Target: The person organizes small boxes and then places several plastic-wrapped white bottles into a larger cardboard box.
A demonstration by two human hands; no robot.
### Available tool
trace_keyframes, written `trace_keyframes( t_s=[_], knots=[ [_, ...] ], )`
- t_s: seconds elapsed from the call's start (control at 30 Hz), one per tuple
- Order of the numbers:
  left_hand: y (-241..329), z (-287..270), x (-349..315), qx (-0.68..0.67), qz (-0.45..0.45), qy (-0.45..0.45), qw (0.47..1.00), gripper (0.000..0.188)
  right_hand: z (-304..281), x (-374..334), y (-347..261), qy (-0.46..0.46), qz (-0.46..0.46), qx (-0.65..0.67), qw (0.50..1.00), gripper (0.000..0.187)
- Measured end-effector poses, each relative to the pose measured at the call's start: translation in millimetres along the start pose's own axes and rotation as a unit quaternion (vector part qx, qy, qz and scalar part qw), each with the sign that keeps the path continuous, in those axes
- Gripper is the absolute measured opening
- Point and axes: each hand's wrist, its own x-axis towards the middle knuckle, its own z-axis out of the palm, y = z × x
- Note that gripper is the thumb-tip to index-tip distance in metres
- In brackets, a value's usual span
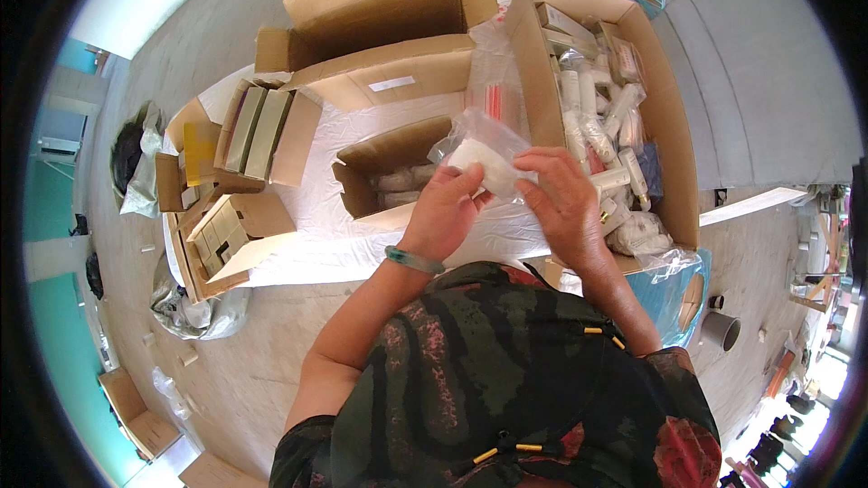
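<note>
Hands (506,203) around clear bag (484,154)

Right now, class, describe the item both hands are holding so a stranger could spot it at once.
Start at the big open carton on the right, crammed with white tubes. Just left of it, the left hand and right hand meet over a smaller box. Between them is a clear plastic bag with a white item inside, the only one held off the table.
</note>
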Motion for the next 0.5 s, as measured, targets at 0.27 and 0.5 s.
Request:
trace_keyframes(
  t_s=[0.27, 0.5],
  knots=[
    [-3.7, -7.5, 1.2, 0.081, 0.055, -0.043, 0.994, 0.034, 10.4, -5.1, 3.3, -0.019, 0.012, -0.025, 0.999, 0.027],
    [6.3, 0.7, -3.1, 0.188, 0.094, 0.008, 0.978, 0.038, 16.8, -3.6, 8.9, -0.045, 0.051, 0.019, 0.997, 0.033]
  ],
)
